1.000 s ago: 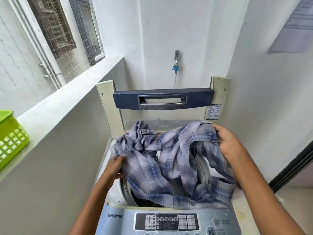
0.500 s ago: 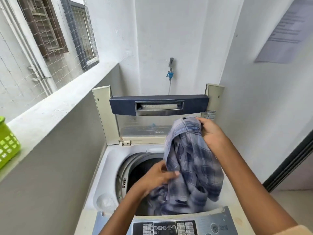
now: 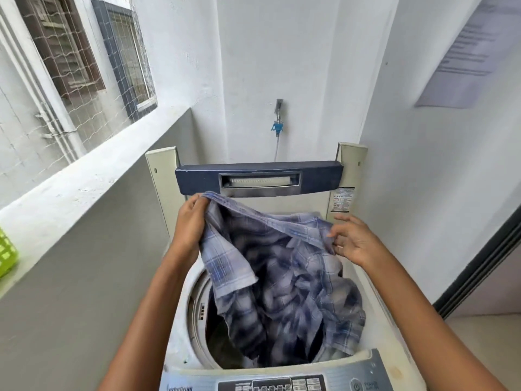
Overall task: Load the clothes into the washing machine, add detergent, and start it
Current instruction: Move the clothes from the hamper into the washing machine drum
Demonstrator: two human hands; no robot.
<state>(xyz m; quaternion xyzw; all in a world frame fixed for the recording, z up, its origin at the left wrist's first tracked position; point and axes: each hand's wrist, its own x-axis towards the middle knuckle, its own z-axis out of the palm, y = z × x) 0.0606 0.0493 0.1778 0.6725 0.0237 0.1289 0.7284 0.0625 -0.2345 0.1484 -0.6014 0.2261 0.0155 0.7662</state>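
**Feeding the plaid shirt down into the drum**

The blue plaid shirt (image 3: 282,277) is hanging spread over the open tub, its lower folds already dipping inside the drum (image 3: 214,334) while its right side is draping over the rim of the washing machine (image 3: 180,359). The left hand (image 3: 191,221) is pinching the upper edge closed between fingers and thumb; the right hand (image 3: 355,241) is gripping the opposite edge lightly, some fingers splayed. To do this well, both hands should probably be lowering together toward the middle of the opening, gathering the overhanging cloth inward before letting go. The raised lid (image 3: 259,179) is standing clear behind; the control panel (image 3: 282,383) is sitting nearest the person.
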